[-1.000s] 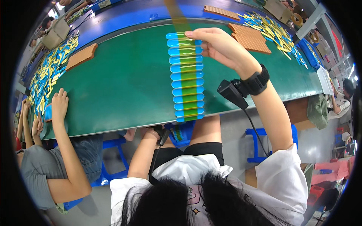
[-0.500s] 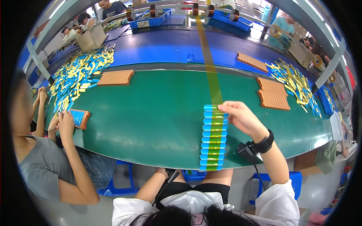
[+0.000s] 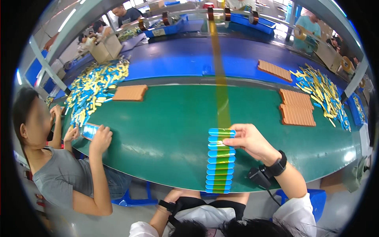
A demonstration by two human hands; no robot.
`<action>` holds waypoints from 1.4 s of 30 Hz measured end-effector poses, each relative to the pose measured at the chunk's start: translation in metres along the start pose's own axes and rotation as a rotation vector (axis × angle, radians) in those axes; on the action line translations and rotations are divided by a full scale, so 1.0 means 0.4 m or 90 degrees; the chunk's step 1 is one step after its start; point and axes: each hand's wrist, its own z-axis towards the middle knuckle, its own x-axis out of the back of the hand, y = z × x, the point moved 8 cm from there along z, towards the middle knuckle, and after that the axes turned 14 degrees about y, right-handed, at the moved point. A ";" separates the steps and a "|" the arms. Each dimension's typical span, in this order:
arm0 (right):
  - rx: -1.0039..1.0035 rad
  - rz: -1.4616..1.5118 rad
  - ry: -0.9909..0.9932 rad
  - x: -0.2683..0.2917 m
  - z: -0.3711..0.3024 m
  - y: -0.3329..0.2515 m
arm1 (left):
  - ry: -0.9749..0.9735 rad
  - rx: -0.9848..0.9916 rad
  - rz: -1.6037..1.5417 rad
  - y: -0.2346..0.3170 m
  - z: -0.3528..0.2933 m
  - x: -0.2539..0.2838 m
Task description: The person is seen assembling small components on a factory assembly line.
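Observation:
My right hand pinches the upper end of a row of blue capsule-shaped pieces, thumb on top and fingers at the right edge. A band of translucent amber tape runs down the middle of the row and continues up to a roll on the overhead bar. The row extends toward me to the front edge of the green table. My left hand is low at that edge, by my lap; its fingers are hidden. Both my wrists wear black bands.
Loose blue and yellow pieces lie in a left pile and a right pile. Ridged orange trays rest at left and right. At left, a co-worker's hands hold a tray of blue pieces. A blue belt crosses behind.
The row and my right hand have come nearer to me, drawing the tape along. My thumb now lies farther down the row. The whole view has shifted, and the co-worker's tray is tilted differently.

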 end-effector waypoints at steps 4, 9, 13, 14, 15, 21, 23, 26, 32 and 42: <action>-0.036 0.046 0.027 0.036 -0.013 0.036 | 0.054 -0.047 0.004 0.064 -0.008 0.078; -0.029 0.114 0.044 0.025 0.007 0.056 | 0.130 -0.082 -0.028 0.074 -0.052 0.157; -0.014 0.151 0.050 0.027 -0.014 0.046 | 0.130 -0.105 -0.030 0.036 -0.034 0.168; -0.015 0.158 0.057 0.029 -0.024 0.040 | 0.121 -0.102 -0.059 0.021 -0.023 0.171; -0.028 0.167 0.063 0.024 -0.019 0.047 | 0.135 -0.065 -0.028 0.006 -0.007 0.179; -0.042 0.167 0.065 0.016 -0.011 0.056 | 0.150 0.041 -0.015 -0.061 0.079 0.228; -0.034 0.171 0.065 0.024 -0.008 0.058 | 0.142 0.033 0.010 -0.033 0.084 0.225; -0.035 0.173 0.075 0.028 -0.007 0.057 | 0.135 0.024 0.045 -0.017 0.079 0.215; -0.040 0.183 0.044 0.021 -0.008 0.050 | 0.131 0.000 0.100 0.008 0.067 0.193; -0.048 0.218 0.034 0.020 -0.012 0.055 | 0.121 -0.038 0.192 0.038 0.019 0.169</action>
